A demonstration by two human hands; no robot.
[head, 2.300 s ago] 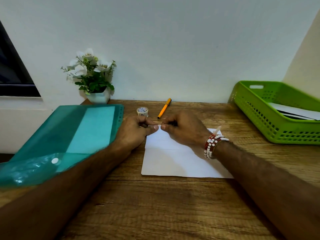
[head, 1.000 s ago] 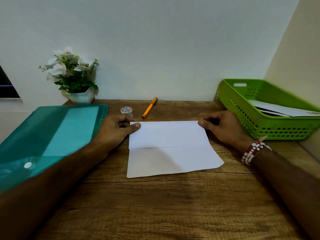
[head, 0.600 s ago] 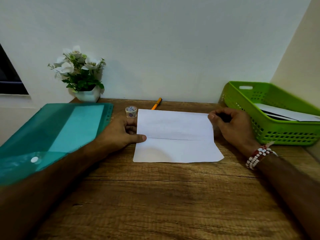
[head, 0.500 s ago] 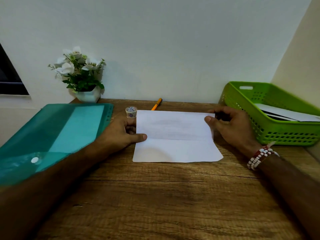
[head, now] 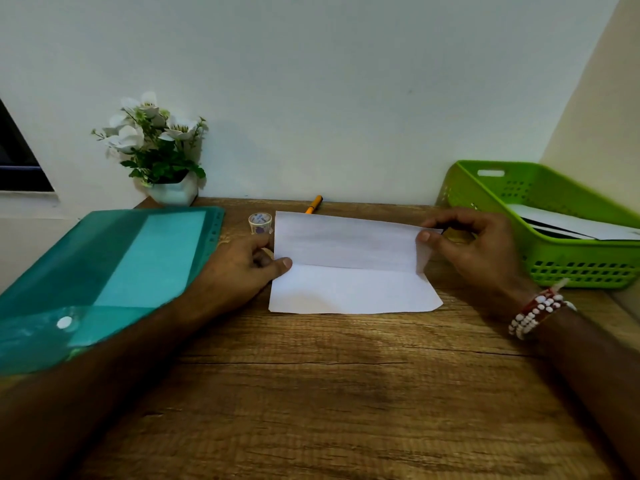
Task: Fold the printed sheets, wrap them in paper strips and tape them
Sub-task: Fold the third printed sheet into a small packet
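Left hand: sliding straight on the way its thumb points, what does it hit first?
The sheet: the thumb of the left hand touches its left edge at the crease. The tape roll likely lies off that line, farther back.
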